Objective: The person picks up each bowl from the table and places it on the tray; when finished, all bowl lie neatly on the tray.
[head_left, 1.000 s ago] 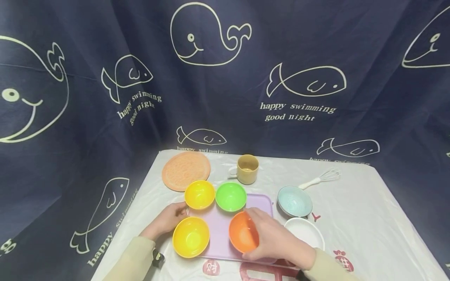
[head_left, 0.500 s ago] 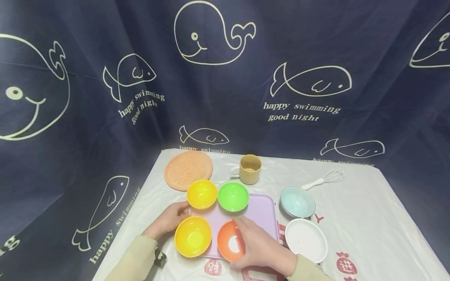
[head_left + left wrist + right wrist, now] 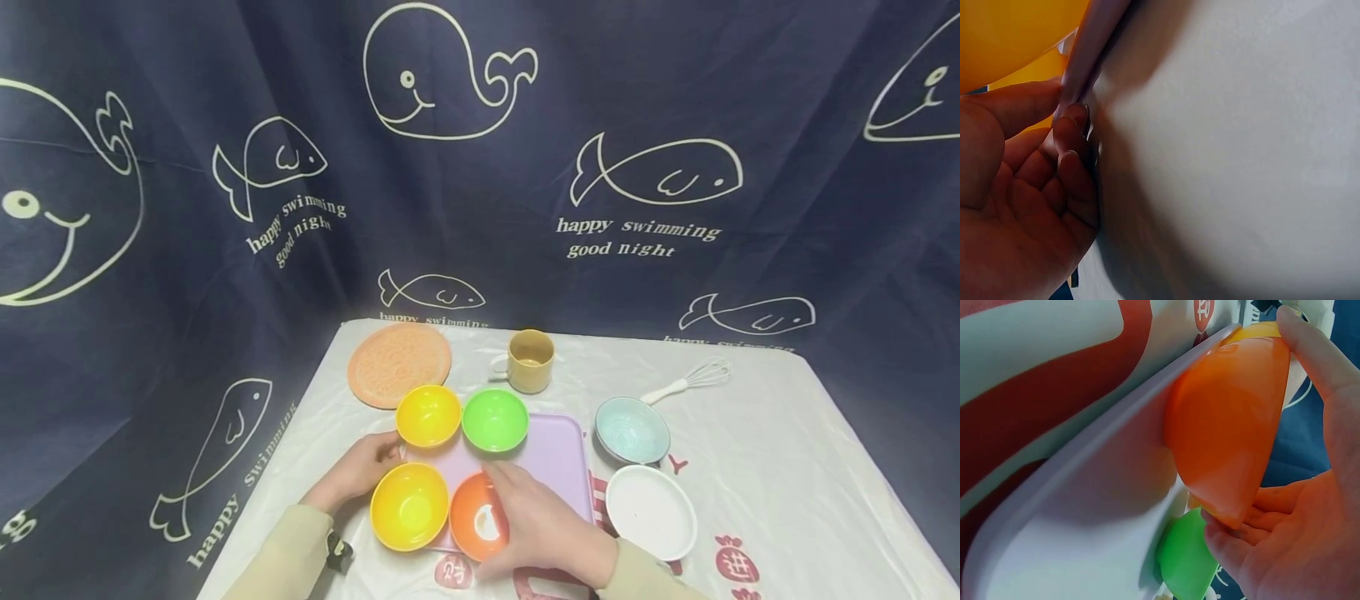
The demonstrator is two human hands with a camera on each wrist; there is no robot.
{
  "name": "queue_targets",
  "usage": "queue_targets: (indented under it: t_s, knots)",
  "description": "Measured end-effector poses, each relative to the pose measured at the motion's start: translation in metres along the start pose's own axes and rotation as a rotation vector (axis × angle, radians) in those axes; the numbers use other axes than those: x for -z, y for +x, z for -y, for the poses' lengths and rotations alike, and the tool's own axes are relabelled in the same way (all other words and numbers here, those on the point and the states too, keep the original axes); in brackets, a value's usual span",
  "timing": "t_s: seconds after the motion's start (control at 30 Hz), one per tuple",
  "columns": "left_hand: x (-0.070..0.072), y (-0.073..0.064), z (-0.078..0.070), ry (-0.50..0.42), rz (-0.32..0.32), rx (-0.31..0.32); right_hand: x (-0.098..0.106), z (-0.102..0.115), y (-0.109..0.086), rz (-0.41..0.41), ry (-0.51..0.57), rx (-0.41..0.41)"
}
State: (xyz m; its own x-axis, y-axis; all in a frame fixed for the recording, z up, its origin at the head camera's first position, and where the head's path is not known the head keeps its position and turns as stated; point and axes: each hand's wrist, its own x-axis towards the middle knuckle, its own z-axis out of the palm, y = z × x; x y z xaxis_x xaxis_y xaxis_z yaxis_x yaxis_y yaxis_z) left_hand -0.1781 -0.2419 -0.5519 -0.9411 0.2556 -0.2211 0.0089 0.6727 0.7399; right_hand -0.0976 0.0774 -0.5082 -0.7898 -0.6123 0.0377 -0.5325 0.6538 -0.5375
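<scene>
Left hand (image 3: 362, 468) pinches tray (image 3: 558, 454); right hand (image 3: 546, 529) grips one orange bowl (image 3: 468, 515). Two yellow bowls (image 3: 409, 507), one green bowl (image 3: 495, 420). Curtain (image 3: 480, 200): "happy swimming good night".

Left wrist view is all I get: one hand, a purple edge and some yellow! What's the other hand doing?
Observer: The right hand is holding an orange bowl by its rim.
Operator: Cool! Is there any bowl that isn't orange or yellow?
Observer: Yes, a green bowl sits right next to the farther yellow bowl.
Operator: Ooh, and what's behind that green one?
Observer: A tan mug stands behind it, a bit to the right.
</scene>
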Motion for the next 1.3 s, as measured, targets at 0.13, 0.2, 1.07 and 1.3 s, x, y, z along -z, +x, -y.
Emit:
queue_targets:
  t_s: [0.13,0.2,1.07,1.3]
  knots:
    - [0.001,0.000,0.000,-0.001,0.001,-0.010,0.000,0.001,0.001,0.013,-0.020,-0.006]
    - [0.001,-0.001,0.000,0.000,0.002,-0.014,0.000,0.001,0.001,0.012,-0.029,-0.006]
    - [-0.001,-0.002,-0.002,-0.016,0.000,-0.008,0.061,-0.049,-0.122,-0.356,-0.042,-0.321]
    - [-0.001,-0.002,0.000,-0.011,0.011,-0.018,0.060,-0.085,-0.151,-0.435,-0.097,-0.355]
